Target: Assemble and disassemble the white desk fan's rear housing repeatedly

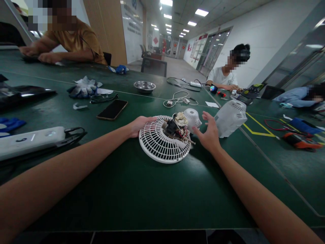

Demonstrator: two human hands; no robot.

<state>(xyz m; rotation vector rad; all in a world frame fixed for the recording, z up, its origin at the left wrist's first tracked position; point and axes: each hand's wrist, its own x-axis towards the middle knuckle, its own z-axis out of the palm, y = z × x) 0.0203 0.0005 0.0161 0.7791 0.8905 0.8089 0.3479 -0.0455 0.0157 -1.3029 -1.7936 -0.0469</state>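
at the middle of the green worktop (152,196), the left hand (138,126) grips the far left rim of the white grille (155,146), while the right hand (211,135) is spread open beside the small cover (192,117), whether touching it or not i cannot tell. the motor (172,127) sits bare over the grille's middle, the larger housing (230,118) just right of the right hand, so the step in hand seems to be handling the opened fan head; the next move likely calls for a steady rim hold and care around the wires (183,130).
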